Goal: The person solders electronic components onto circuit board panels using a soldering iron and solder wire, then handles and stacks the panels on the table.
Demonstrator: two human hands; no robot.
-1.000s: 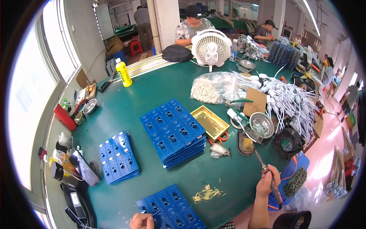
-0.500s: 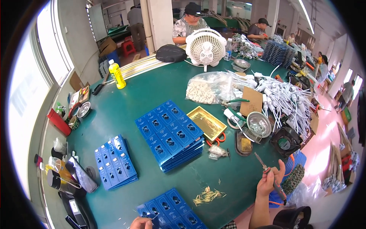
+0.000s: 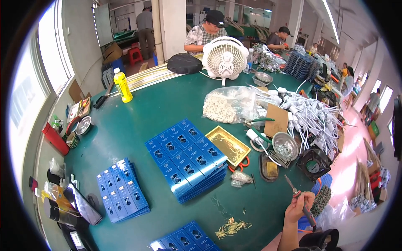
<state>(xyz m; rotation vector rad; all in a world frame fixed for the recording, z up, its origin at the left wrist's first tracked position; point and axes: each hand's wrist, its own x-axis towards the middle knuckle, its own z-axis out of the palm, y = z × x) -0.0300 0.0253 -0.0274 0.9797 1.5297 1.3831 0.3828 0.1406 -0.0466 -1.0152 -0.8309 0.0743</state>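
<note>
One bare right hand [image 3: 300, 206] is closed round a slim, pen-shaped, red-and-grey soldering iron [image 3: 297, 193], fingers and thumb together on its handle, the metal tip aimed up and away from the wearer. The left hand is out of sight, so I cannot tell what it grips. Left of the grip lies a loose heap of thin brass-coloured pins [image 3: 233, 228]; farther left, cut off by the bottom edge, is a flat blue printed panel [image 3: 184, 239]. Just ahead of the grip sits a dark oval tray [image 3: 264, 163] with a yellow, sponge-like block [image 3: 271, 169] on it. To work well, I'd judge, the iron wants a light pencil hold, its tip wiped clean and kept clear of skin, with the panel steadied flat before any heat touches it. Against half a second ago, the left hand has slipped past the lower edge, less of the panel shows, and the right hand's lifted finger is folded nearer the handle; everything sits lower in view, probably from a head tilt.
</note>
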